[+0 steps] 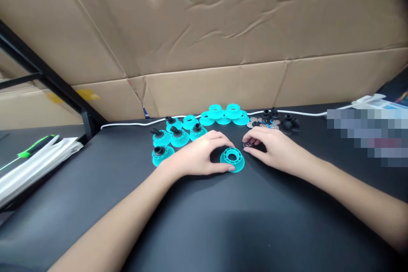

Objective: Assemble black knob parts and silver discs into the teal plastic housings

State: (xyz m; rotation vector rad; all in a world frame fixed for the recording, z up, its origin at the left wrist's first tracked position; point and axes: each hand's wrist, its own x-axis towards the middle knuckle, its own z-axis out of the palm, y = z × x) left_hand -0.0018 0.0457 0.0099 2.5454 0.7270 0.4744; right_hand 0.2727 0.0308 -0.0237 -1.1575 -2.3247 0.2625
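My left hand (208, 153) grips a turquoise cone-shaped ring (232, 160) by its sides, thumb at the front and fingers behind. The ring stands on the dark table with its slotted, narrower end up and a round hole in the middle. Just to its right, my right hand (269, 144) pinches a small dark disc (248, 145) between thumb and fingers. The disc is partly hidden by the fingers, and a gap separates it from the ring. Behind my left hand stand several turquoise rings with black knobs (179, 135) in their tops.
Several plain turquoise rings (216, 111) are stacked at the back. Right of them lie metallic discs (275, 122) and black knobs (288, 123). A white cable (134, 124) runs along the cardboard wall (207, 89). A green-handled screwdriver (36, 146) rests on white packets (41, 165) at left.
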